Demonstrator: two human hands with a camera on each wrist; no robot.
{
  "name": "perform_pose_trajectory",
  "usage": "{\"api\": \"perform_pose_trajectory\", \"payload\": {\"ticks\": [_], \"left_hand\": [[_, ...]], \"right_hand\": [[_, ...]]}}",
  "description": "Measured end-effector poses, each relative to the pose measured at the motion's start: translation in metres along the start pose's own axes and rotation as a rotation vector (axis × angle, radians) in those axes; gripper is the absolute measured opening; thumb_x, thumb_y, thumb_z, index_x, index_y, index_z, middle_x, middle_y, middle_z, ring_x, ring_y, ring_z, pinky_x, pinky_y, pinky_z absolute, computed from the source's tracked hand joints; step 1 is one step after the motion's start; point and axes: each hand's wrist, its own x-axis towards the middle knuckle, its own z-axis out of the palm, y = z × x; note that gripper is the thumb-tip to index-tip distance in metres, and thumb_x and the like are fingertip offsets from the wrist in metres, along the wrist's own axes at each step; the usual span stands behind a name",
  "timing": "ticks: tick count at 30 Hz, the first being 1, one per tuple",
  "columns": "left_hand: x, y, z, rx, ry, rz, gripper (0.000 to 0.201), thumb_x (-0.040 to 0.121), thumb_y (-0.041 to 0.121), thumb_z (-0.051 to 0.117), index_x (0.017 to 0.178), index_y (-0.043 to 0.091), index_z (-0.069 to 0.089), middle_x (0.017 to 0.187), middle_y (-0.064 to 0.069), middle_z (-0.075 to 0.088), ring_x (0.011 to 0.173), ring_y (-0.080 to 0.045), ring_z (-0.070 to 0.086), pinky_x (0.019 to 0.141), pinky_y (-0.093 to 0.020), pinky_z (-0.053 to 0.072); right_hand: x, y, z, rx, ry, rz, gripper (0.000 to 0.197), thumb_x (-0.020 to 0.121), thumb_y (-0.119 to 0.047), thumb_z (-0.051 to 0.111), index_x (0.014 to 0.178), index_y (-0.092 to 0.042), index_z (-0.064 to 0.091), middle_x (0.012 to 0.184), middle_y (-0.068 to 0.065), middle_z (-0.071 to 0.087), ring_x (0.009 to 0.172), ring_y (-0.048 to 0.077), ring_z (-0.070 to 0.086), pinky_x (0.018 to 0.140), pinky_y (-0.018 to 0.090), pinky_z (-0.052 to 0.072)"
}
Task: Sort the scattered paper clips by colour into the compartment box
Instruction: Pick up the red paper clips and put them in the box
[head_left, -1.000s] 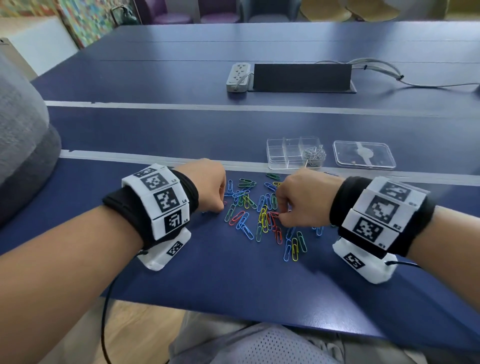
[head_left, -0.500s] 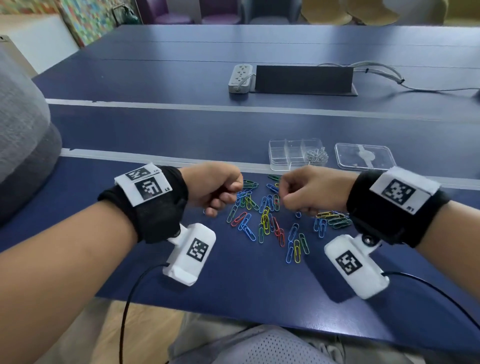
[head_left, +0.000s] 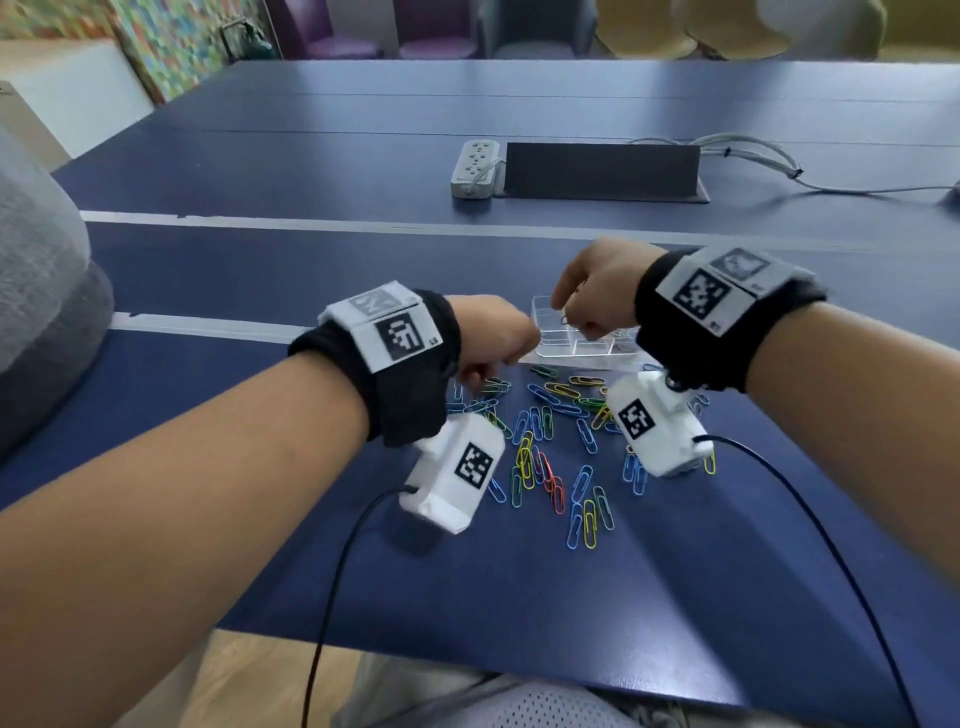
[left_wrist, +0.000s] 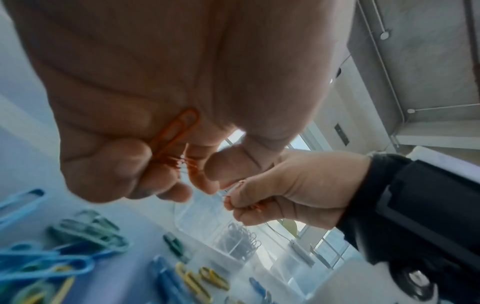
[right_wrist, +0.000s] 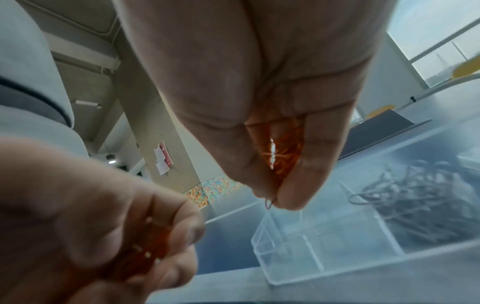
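Observation:
Coloured paper clips (head_left: 550, 447) lie scattered on the blue table. The clear compartment box (head_left: 587, 338) stands just beyond them; one compartment holds silver clips (right_wrist: 415, 197). My right hand (head_left: 587, 296) hovers over the box's left part and grips a bunch of red clips (right_wrist: 283, 152) in curled fingers. My left hand (head_left: 493, 343) is raised just left of the box, its curled fingers holding red clips (left_wrist: 176, 135) too. Both hands also show in the wrist views: the left hand (left_wrist: 161, 115) and the right hand (right_wrist: 259, 102).
A power strip (head_left: 475, 166) and a black cable hatch (head_left: 597, 169) sit farther back, with grey cables (head_left: 748, 156) at the right. A grey cushion (head_left: 36, 291) lies at the left. Wrist-camera cords (head_left: 332, 571) hang over the near table edge.
Both hands have lifted off the clip pile with red clips and moved forward; the right one now hangs over the box, the left one beside it. The view has shifted.

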Motion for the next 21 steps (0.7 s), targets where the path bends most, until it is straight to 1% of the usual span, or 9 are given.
{"api": "perform_pose_trajectory", "payload": {"ticks": [2,4,5,7,9,11,14,17,21], "left_hand": [[0.007,0.009,-0.002,-0.06,0.059,-0.011,0.007,0.087,0.011,0.043,0.085,0.005,0.046,0.084,-0.014,0.042,0.052,-0.02,0.034,0.048,-0.021,0.03],[0.017,0.015,-0.005,-0.143,0.127,-0.024,0.015,0.092,0.007,0.037,0.078,0.006,0.043,0.077,-0.011,0.04,0.051,-0.018,0.031,0.048,-0.022,0.029],[0.018,0.018,-0.006,-0.188,0.146,-0.031,0.017,0.093,0.006,0.036,0.077,0.007,0.042,0.074,-0.009,0.038,0.051,-0.017,0.029,0.049,-0.022,0.028],[0.019,0.023,-0.007,-0.261,0.149,-0.043,0.016,0.092,0.004,0.035,0.077,0.008,0.042,0.069,-0.007,0.035,0.052,-0.015,0.027,0.053,-0.022,0.024],[0.018,0.028,-0.008,-0.303,0.125,-0.051,0.018,0.089,0.002,0.032,0.074,0.01,0.04,0.066,-0.006,0.033,0.052,-0.014,0.024,0.053,-0.021,0.021],[0.018,0.032,-0.007,-0.358,0.106,-0.052,0.021,0.087,0.003,0.032,0.07,0.012,0.037,0.064,-0.004,0.03,0.052,-0.012,0.022,0.053,-0.021,0.02],[0.019,0.04,-0.003,-0.41,0.12,-0.067,0.02,0.088,0.008,0.035,0.068,0.011,0.037,0.067,-0.004,0.032,0.056,-0.013,0.028,0.053,-0.021,0.03],[0.023,0.047,0.001,-0.414,0.138,-0.043,0.023,0.092,0.018,0.039,0.07,0.01,0.04,0.072,-0.006,0.037,0.06,-0.015,0.035,0.058,-0.023,0.039],[0.024,0.054,0.008,-0.313,0.15,-0.029,0.017,0.093,0.015,0.035,0.082,0.004,0.041,0.068,-0.007,0.035,0.055,-0.016,0.032,0.056,-0.025,0.035]], "right_hand": [[0.004,-0.008,0.002,-0.068,-0.012,0.007,0.017,0.079,-0.006,0.058,0.088,-0.011,0.071,0.07,0.005,0.071,0.063,0.018,0.067,0.081,0.036,0.058],[0.009,-0.011,0.002,-0.165,-0.003,-0.002,0.022,0.071,-0.011,0.064,0.092,-0.012,0.071,0.08,0.009,0.075,0.077,0.026,0.073,0.079,0.045,0.059],[0.011,-0.011,0.002,-0.204,0.0,-0.003,0.026,0.066,-0.015,0.065,0.092,-0.013,0.07,0.081,0.01,0.075,0.079,0.028,0.073,0.078,0.047,0.059],[0.012,-0.013,0.0,-0.253,0.007,0.005,0.03,0.063,-0.02,0.068,0.093,-0.017,0.069,0.081,0.008,0.075,0.08,0.027,0.073,0.078,0.046,0.059],[0.011,-0.015,-0.001,-0.247,0.018,0.013,0.028,0.067,-0.022,0.071,0.095,-0.018,0.068,0.083,0.007,0.075,0.081,0.026,0.072,0.081,0.043,0.059],[0.01,-0.015,-0.003,-0.196,0.007,0.028,0.023,0.071,-0.019,0.07,0.094,-0.016,0.07,0.087,0.008,0.075,0.086,0.026,0.072,0.084,0.042,0.057],[0.007,-0.013,-0.006,-0.098,0.026,0.036,0.017,0.075,-0.009,0.064,0.09,-0.012,0.072,0.085,0.01,0.075,0.086,0.027,0.072,0.084,0.043,0.057],[0.003,-0.008,-0.008,-0.093,0.052,0.039,0.019,0.08,-0.004,0.061,0.097,-0.008,0.069,0.089,0.01,0.073,0.086,0.026,0.07,0.087,0.042,0.056],[-0.002,0.005,-0.011,0.004,0.037,0.05,0.023,0.084,-0.003,0.055,0.104,-0.008,0.067,0.084,0.011,0.069,0.081,0.027,0.067,0.086,0.043,0.057]]}}
